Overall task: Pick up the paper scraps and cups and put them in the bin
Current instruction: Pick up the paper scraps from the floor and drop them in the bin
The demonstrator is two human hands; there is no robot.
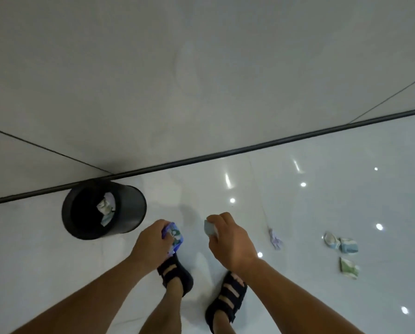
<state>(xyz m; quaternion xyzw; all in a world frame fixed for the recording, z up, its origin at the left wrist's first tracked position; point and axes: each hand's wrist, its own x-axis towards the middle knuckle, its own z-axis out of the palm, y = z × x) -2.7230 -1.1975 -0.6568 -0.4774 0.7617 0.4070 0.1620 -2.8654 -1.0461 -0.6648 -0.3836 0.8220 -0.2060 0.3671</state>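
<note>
A black round bin stands on the floor against the wall at the left, with crumpled paper inside. My left hand is closed around a crushed blue and white cup, just right of the bin. My right hand grips a small pale paper scrap. On the floor to the right lie a lilac paper scrap, a crushed cup and another crumpled green and white cup.
Glossy white floor tiles reflect ceiling lights. A dark strip runs along the base of the pale wall. My two feet in black sandals stand below my hands.
</note>
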